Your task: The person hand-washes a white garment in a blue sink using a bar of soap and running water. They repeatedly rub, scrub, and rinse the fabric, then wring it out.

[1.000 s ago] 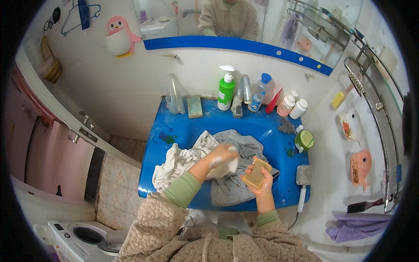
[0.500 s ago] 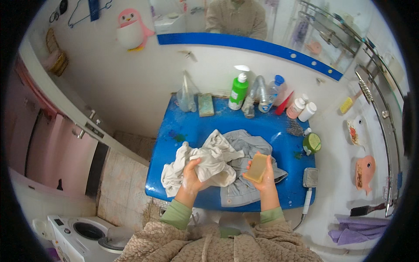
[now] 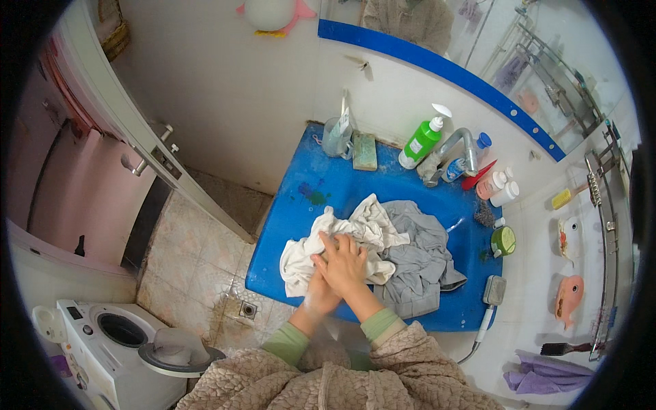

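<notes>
My right hand (image 3: 344, 263) lies across my left hand (image 3: 321, 290), over the near edge of a damp white garment (image 3: 307, 254). Its fingers curve over whatever is beneath, and no soap bar shows there; the palm side is hidden. Most of the left hand's fingers are covered by the right hand and the cloth. Against the white garment's right side lies a crumpled grey garment (image 3: 418, 239), spread in the blue sink (image 3: 290, 191).
Along the sink's back stand a clear cup (image 3: 336, 140), a greenish block (image 3: 365, 152), a green pump bottle (image 3: 421, 143), the faucet (image 3: 454, 142) and small bottles. A shower head (image 3: 493, 290) hangs at the right edge. At lower left is a washing machine (image 3: 102, 355) with its door open.
My right hand has moved left onto my left hand, and the tan soap bar it held is out of sight. The view has shifted, so the sink appears farther right.
</notes>
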Tool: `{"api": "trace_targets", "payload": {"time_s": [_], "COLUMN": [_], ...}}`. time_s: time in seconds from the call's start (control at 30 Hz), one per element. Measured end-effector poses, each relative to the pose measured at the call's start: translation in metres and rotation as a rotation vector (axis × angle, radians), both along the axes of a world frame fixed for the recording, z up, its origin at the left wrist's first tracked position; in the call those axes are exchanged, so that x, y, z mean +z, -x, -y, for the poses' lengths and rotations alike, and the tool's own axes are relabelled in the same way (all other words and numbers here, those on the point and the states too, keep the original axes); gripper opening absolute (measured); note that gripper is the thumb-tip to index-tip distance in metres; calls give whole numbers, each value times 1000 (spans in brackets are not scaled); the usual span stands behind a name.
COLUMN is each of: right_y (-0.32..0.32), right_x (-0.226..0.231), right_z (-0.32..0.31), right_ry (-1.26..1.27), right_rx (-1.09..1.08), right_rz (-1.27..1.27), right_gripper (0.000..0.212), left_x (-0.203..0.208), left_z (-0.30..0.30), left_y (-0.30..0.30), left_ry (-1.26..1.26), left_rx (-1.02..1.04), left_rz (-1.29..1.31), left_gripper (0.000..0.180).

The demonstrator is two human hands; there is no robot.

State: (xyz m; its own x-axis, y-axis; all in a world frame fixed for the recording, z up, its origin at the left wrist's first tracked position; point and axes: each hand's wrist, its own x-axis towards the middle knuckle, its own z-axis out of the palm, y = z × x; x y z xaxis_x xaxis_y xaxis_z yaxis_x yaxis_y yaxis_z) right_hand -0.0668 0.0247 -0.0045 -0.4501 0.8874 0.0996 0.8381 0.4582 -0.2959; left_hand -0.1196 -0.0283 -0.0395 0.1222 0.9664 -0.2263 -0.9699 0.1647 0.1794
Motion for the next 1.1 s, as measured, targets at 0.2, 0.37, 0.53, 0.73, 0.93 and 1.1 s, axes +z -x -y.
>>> {"api": "trace_targets", "payload": {"time_s": [0.2, 0.37, 0.53, 0.73, 0.93, 1.1], "right_y": [-15, -91, -127, -109, -126, -99], "right_x": [-5, -8, -5, -13, 22, 38], "right_z": [-26, -47, -39, -41, -47, -22], "right_ry": [402, 917, 1207, 890, 735, 1090], "right_rx": [-5, -6, 134, 297, 84, 31], "right_rz": [-318, -827, -476, -63, -391, -1436], "right_gripper": [53, 48, 34, 32, 30, 35], "left_x": [11, 22, 23, 40, 43, 24], "left_z": [-3, -5, -10, -7, -4, -10], "left_y": [10, 35, 68, 85, 106, 87], "left_ry": [97, 53, 3, -25, 80, 83], "left_rx": [-87, -169, -243, -288, -114, -30], "left_rz": [-136, 18, 43, 28, -233, -288], "left_gripper": [50, 37, 40, 38, 39, 46]}}
